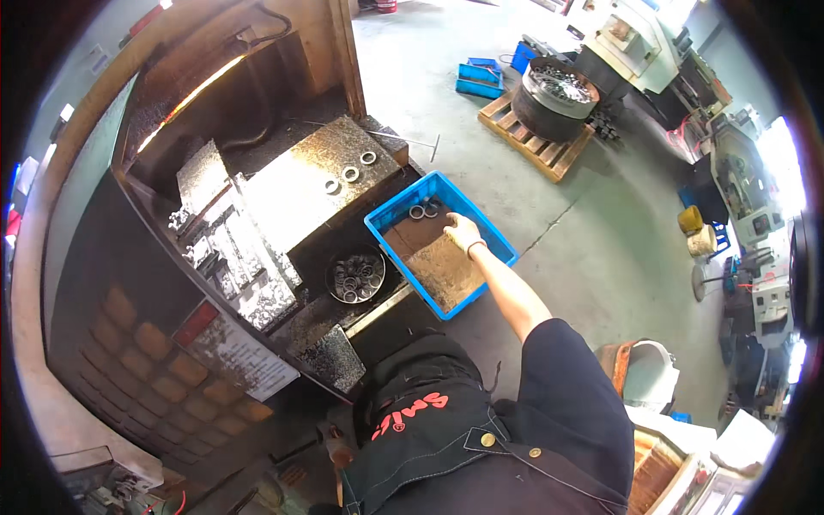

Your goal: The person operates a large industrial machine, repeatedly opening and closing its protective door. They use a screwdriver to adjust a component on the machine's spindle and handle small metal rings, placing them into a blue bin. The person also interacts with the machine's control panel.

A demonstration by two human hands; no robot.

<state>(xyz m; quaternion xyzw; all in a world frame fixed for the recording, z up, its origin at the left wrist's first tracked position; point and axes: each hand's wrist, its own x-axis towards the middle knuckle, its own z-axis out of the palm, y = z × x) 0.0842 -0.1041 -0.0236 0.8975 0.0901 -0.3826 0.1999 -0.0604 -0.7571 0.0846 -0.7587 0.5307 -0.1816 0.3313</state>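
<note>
My right hand (464, 234) reaches over a blue plastic crate (403, 273), its fingers stretched out and nothing seen in them. Just beyond the fingertips, at the crate's far left corner, lie a few metal rings (417, 212). Brown cardboard-like sheet (442, 266) lines the crate's bottom. Left of the crate, a round pan (331, 290) holds several more rings and dark metal pieces. Three rings (350, 174) stand in a row on a flat metal block (300, 184). A dim brownish shape beside my dark apron may be my left hand; its fingers cannot be made out.
The machine enclosure (81, 283) fills the left, with bright metal chips on its bed. A T-shaped rod (435, 148) juts past the block. Beyond the crate, a drum of chips (556, 107) stands on a wooden pallet (541, 159). A whitish bucket (650, 378) stands at right.
</note>
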